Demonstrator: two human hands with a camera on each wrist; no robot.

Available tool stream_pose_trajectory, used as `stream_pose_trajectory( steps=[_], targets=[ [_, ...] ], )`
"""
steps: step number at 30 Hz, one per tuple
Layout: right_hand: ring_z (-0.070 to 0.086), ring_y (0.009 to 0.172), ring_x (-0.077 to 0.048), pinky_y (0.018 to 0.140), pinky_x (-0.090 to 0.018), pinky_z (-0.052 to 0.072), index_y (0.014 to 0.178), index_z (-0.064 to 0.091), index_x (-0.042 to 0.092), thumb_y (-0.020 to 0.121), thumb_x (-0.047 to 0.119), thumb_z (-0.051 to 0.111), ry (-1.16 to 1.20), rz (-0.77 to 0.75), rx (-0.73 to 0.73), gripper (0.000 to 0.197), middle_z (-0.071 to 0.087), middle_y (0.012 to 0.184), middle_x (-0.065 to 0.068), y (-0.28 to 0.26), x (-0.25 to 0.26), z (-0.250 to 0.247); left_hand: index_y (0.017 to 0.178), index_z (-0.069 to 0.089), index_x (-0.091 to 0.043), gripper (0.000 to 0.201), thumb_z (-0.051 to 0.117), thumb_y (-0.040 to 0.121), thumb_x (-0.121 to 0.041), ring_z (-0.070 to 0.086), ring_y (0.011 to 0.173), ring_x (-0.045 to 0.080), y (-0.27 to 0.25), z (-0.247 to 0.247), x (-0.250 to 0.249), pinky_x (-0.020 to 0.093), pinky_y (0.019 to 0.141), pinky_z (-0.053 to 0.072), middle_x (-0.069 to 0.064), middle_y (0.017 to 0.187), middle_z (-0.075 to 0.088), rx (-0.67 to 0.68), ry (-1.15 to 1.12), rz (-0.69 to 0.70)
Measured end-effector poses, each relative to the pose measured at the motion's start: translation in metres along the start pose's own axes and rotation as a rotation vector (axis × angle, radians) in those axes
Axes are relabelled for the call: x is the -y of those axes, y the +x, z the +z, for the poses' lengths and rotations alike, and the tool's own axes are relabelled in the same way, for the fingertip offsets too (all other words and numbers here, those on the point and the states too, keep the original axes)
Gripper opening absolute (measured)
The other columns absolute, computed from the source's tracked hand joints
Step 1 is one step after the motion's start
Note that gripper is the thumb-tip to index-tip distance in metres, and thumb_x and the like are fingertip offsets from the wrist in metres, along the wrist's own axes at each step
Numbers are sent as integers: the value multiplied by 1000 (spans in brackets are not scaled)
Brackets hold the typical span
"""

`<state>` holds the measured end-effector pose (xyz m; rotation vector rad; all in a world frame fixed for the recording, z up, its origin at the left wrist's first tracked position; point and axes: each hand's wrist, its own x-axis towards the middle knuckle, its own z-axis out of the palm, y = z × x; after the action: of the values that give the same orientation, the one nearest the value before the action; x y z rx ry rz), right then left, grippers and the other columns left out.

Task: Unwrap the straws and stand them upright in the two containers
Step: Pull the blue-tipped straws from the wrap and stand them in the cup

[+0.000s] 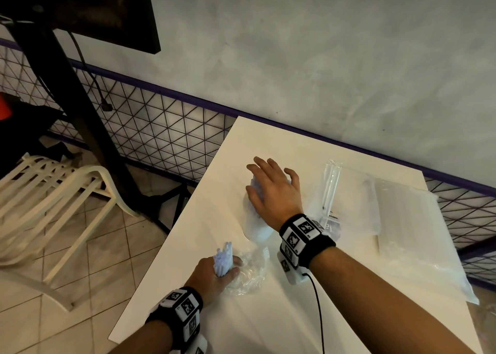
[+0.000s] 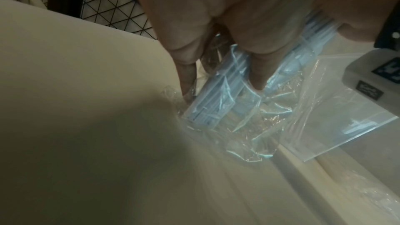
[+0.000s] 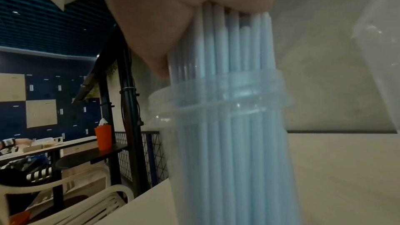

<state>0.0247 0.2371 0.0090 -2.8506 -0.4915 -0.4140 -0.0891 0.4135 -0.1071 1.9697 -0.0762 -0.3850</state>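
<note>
On the white table (image 1: 214,313) stands a clear container (image 1: 256,230) packed with pale blue straws (image 3: 227,126). My right hand (image 1: 271,187) lies flat on the straw tops, fingers spread and straight. Nearer the front left edge, my left hand (image 1: 217,273) grips a bundle of pale blue straws (image 1: 222,257) pointing up; its lower end sits in a crumpled clear wrapper (image 2: 270,126) on the table. A second clear container (image 1: 330,187) is just right of my right wrist, and looks empty.
Clear bags of wrapped straws (image 1: 408,219) lie on the right side of the table. Past the table's left edge are stacked white plastic chairs (image 1: 53,206), a black post (image 1: 80,98) and a wire mesh fence (image 1: 161,128). A black cable (image 1: 319,313) trails from my right wrist.
</note>
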Motion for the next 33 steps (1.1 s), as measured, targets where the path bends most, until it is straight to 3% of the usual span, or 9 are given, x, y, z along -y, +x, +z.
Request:
stream_pose_trajectory(
  steps=[4,7,10,15,18,25,28,31,33],
  targets=[
    [51,133,-23,104,-48,40,132,58,26,95,28,57,-95,-66,-22,37,54,145,4,0,-2,7,88,66,-51,22,70,83,-30,66,79,8,-1,0,-3,14,72,49,-17,88,70,-8,26,-4],
    [57,127,-25,100,-45,45,124,65,21,93,21,63,-118,-82,-84,32,63,134,3,-1,-8,12,88,71,-40,11,69,84,-30,66,84,5,-2,-1,-5,9,73,47,-12,91,73,9,34,-33],
    [60,122,-25,99,-41,44,115,69,19,90,16,65,-80,-54,-162,26,69,122,2,-2,-11,14,85,68,-49,19,70,83,-30,65,85,1,-2,0,-5,4,73,44,-12,93,73,-1,36,-38],
    [62,101,-21,90,-34,37,93,66,18,92,21,60,-27,-56,-215,7,66,96,5,0,-11,11,93,67,-48,16,68,83,-35,67,86,9,-3,-1,-8,21,81,51,-9,95,73,17,23,-73],
    [63,107,-23,93,-36,38,98,67,17,95,23,59,-66,-27,-202,10,68,103,4,1,-12,13,95,67,-46,17,68,83,-34,67,86,8,-5,-2,-12,19,80,51,-9,96,73,15,17,-87],
    [33,144,-27,106,-52,28,133,56,22,98,34,33,-94,-141,0,44,42,153,1,-12,18,-15,95,67,-43,17,64,78,-43,66,91,6,-9,-4,-18,23,88,50,-10,98,72,28,-2,-111],
    [51,121,-25,93,-42,40,129,60,18,83,14,40,246,-350,43,50,56,138,-2,-29,30,-36,92,69,-42,13,66,79,-39,66,90,6,-13,-5,-24,28,88,51,-13,96,72,32,14,-143],
    [57,95,-14,81,-17,44,133,57,16,74,-2,51,651,-283,389,62,60,126,0,-49,34,-45,74,65,-50,28,68,86,-25,60,72,-5,-13,-5,-32,10,75,44,-19,70,67,30,46,-179],
    [58,92,-15,74,-8,42,138,52,22,75,-1,65,751,-193,591,68,59,126,4,-60,32,-37,91,59,-28,12,63,89,-16,49,69,-4,-15,-5,-41,7,67,39,-19,74,52,35,78,-198]
  ],
)
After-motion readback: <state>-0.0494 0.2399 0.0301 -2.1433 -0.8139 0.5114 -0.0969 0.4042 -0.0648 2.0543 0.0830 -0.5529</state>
